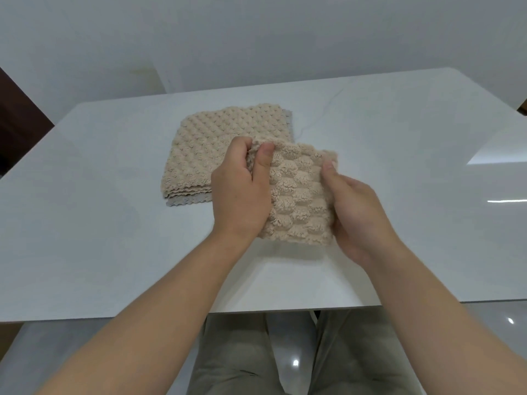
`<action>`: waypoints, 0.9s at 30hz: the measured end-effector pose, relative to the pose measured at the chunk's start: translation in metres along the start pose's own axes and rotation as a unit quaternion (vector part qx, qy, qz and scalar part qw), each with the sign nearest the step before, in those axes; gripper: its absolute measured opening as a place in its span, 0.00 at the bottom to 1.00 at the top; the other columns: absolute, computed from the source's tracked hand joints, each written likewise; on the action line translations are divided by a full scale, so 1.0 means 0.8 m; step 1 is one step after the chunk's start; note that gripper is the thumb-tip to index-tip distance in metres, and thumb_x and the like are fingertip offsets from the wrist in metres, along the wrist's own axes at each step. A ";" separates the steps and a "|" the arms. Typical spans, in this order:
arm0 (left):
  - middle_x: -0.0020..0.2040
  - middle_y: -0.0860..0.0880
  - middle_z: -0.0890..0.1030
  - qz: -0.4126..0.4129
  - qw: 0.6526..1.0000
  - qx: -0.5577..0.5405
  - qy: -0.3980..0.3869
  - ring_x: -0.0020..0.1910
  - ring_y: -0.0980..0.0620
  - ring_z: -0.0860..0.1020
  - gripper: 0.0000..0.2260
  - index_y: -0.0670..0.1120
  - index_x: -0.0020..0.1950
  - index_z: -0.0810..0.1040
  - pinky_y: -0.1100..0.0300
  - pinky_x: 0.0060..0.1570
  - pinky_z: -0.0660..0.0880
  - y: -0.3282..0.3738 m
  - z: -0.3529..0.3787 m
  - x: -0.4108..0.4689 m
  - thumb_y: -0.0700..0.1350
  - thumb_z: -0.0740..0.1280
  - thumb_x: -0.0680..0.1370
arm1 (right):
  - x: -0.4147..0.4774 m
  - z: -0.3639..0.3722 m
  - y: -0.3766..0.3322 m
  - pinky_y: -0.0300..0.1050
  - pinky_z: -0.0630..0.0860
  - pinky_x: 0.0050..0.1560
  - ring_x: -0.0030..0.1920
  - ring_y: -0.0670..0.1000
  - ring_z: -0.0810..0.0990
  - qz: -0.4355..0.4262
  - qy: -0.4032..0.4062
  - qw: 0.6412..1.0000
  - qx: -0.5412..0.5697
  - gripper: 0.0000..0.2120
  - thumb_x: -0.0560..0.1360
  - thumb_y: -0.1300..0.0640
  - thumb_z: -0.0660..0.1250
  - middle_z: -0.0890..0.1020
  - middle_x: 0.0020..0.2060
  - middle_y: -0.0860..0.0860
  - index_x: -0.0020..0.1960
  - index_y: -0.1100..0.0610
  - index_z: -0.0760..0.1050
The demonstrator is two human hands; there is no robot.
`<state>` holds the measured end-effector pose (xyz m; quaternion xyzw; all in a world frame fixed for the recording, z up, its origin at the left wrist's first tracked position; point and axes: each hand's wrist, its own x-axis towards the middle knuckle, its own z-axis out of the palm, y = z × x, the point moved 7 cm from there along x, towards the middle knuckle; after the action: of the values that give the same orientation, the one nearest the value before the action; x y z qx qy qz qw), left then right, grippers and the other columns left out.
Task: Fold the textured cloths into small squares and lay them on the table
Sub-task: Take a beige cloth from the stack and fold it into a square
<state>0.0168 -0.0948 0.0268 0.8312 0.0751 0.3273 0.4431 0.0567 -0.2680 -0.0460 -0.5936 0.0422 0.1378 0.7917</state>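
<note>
White and glossy, the table fills most of the view, its near edge running across in front of the person's olive trousers, with a pale wall behind its far edge. On the table's middle, slightly left, lies a flat stack of beige bobble-textured cloths, roughly square, its scalloped layered edges facing the person and a grey cloth showing at the bottom of the pile. In front of and just right of the stack, hiding its near right corner, the folded cloth is held between both hands over the table; it is a small, thick, near-square pad, a little longer than wide, with its long axis running away from the person and its bobbled face tilted up toward the camera. The left hand grips the pad's left side, fingers curled around the far left corner and the thumb pressed onto the top face. The right hand holds the right side, its thumb on the far right corner; its fingers are hidden beneath. Whether the pad's lower edge touches the table cannot be told.
</note>
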 end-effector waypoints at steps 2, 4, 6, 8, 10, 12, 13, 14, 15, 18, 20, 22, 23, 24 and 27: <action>0.30 0.56 0.71 -0.023 1.000 -0.004 -0.009 0.30 0.60 0.70 0.12 0.49 0.46 0.75 0.67 0.31 0.66 -0.002 0.003 0.003 0.55 0.64 0.83 | 0.004 0.000 0.009 0.58 0.81 0.58 0.52 0.54 0.87 0.003 0.012 0.998 -0.055 0.22 0.81 0.40 0.63 0.88 0.50 0.53 0.57 0.58 0.82; 0.32 0.55 0.74 -0.083 0.996 -0.019 -0.034 0.31 0.60 0.71 0.17 0.47 0.44 0.75 0.64 0.34 0.69 -0.015 0.010 0.002 0.59 0.62 0.83 | 0.007 -0.006 0.005 0.59 0.82 0.56 0.50 0.53 0.87 -0.043 0.058 0.989 -0.132 0.26 0.76 0.31 0.61 0.87 0.48 0.50 0.54 0.53 0.81; 0.39 0.48 0.82 -0.180 0.979 -0.065 -0.064 0.37 0.53 0.80 0.26 0.42 0.49 0.78 0.53 0.43 0.78 -0.035 0.018 -0.004 0.66 0.61 0.80 | 0.007 -0.011 -0.007 0.60 0.81 0.53 0.48 0.53 0.85 -0.090 0.095 0.968 -0.212 0.27 0.74 0.28 0.59 0.86 0.45 0.50 0.50 0.52 0.77; 0.45 0.43 0.86 -0.241 0.963 -0.090 -0.082 0.45 0.45 0.84 0.33 0.41 0.51 0.80 0.45 0.50 0.81 -0.048 0.026 -0.013 0.71 0.60 0.76 | 0.007 -0.012 -0.018 0.56 0.80 0.51 0.46 0.52 0.83 -0.122 0.115 0.951 -0.261 0.23 0.79 0.33 0.58 0.84 0.43 0.51 0.49 0.54 0.75; 0.43 0.45 0.84 -0.246 0.963 -0.069 -0.082 0.44 0.46 0.83 0.28 0.43 0.48 0.78 0.47 0.47 0.79 -0.049 0.029 -0.019 0.69 0.61 0.78 | 0.005 -0.011 -0.022 0.47 0.78 0.46 0.41 0.46 0.81 -0.143 0.120 0.941 -0.281 0.21 0.82 0.37 0.59 0.83 0.41 0.49 0.50 0.55 0.74; 0.40 0.51 0.79 -0.230 0.971 -0.032 -0.066 0.40 0.53 0.78 0.19 0.48 0.44 0.73 0.53 0.43 0.72 -0.047 0.030 -0.020 0.62 0.60 0.83 | 0.003 -0.007 -0.025 0.36 0.73 0.38 0.35 0.39 0.77 -0.156 0.118 0.934 -0.300 0.20 0.82 0.39 0.58 0.81 0.38 0.48 0.51 0.56 0.73; 0.39 0.52 0.77 -0.215 0.975 -0.011 -0.060 0.39 0.55 0.76 0.16 0.49 0.44 0.71 0.53 0.42 0.69 -0.046 0.030 -0.021 0.59 0.59 0.84 | 0.002 -0.005 -0.025 0.32 0.70 0.34 0.33 0.38 0.76 -0.161 0.118 0.927 -0.316 0.19 0.82 0.39 0.58 0.80 0.36 0.47 0.50 0.56 0.72; 0.38 0.52 0.76 -0.193 0.980 0.011 -0.055 0.38 0.54 0.74 0.16 0.49 0.44 0.69 0.53 0.41 0.69 -0.043 0.029 -0.021 0.58 0.58 0.84 | 0.001 -0.004 -0.026 0.31 0.69 0.32 0.32 0.39 0.76 -0.166 0.118 0.920 -0.335 0.19 0.83 0.39 0.58 0.79 0.35 0.47 0.49 0.55 0.70; 0.37 0.52 0.75 -0.167 0.984 0.035 -0.050 0.37 0.52 0.74 0.15 0.48 0.45 0.68 0.51 0.40 0.69 -0.040 0.029 -0.020 0.58 0.57 0.85 | 0.000 -0.003 -0.027 0.32 0.69 0.31 0.32 0.41 0.75 -0.172 0.118 0.913 -0.352 0.18 0.83 0.39 0.57 0.78 0.34 0.47 0.48 0.54 0.69; 0.34 0.52 0.75 -0.092 0.990 0.101 -0.038 0.36 0.48 0.76 0.14 0.48 0.49 0.67 0.51 0.36 0.69 -0.029 0.026 -0.016 0.58 0.54 0.86 | -0.006 -0.003 -0.031 0.44 0.72 0.35 0.33 0.48 0.77 -0.185 0.123 0.901 -0.373 0.18 0.84 0.39 0.55 0.79 0.33 0.50 0.49 0.54 0.66; 0.34 0.54 0.75 -0.058 0.989 0.128 -0.035 0.35 0.47 0.76 0.13 0.49 0.52 0.66 0.52 0.34 0.67 -0.023 0.025 -0.014 0.57 0.53 0.86 | -0.007 -0.004 -0.031 0.49 0.72 0.35 0.34 0.50 0.78 -0.190 0.133 0.898 -0.374 0.18 0.84 0.39 0.54 0.79 0.33 0.51 0.50 0.55 0.66; 0.34 0.54 0.75 -0.047 0.989 0.135 -0.035 0.35 0.47 0.76 0.13 0.48 0.53 0.67 0.53 0.33 0.65 -0.021 0.026 -0.013 0.57 0.53 0.86 | -0.007 -0.005 -0.031 0.49 0.72 0.34 0.33 0.51 0.77 -0.194 0.141 0.896 -0.373 0.18 0.84 0.39 0.54 0.78 0.32 0.51 0.50 0.54 0.66; 0.33 0.54 0.75 -0.046 0.990 0.131 -0.035 0.34 0.48 0.75 0.14 0.47 0.53 0.68 0.53 0.33 0.65 -0.022 0.028 -0.012 0.57 0.54 0.86 | -0.006 -0.006 -0.031 0.49 0.72 0.34 0.32 0.51 0.77 -0.195 0.143 0.897 -0.370 0.18 0.84 0.39 0.55 0.78 0.32 0.50 0.50 0.54 0.66; 0.33 0.54 0.74 -0.043 0.991 0.124 -0.035 0.33 0.50 0.75 0.14 0.47 0.52 0.68 0.53 0.33 0.64 -0.023 0.029 -0.012 0.56 0.54 0.86 | -0.005 -0.007 -0.030 0.49 0.72 0.34 0.32 0.50 0.78 -0.195 0.143 0.899 -0.364 0.18 0.83 0.39 0.55 0.78 0.32 0.50 0.50 0.54 0.67; 0.32 0.54 0.74 -0.035 0.993 0.107 -0.043 0.31 0.54 0.73 0.14 0.45 0.54 0.70 0.54 0.32 0.63 -0.024 0.031 -0.009 0.55 0.56 0.86 | 0.000 -0.012 -0.027 0.43 0.70 0.30 0.29 0.45 0.76 -0.195 0.144 0.906 -0.347 0.17 0.83 0.40 0.57 0.78 0.30 0.49 0.50 0.54 0.68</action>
<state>0.0292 -0.1033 -0.0018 0.8839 0.1198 0.2656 0.3658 0.0632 -0.2824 -0.0285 -0.8404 -0.0114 -0.1006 0.5324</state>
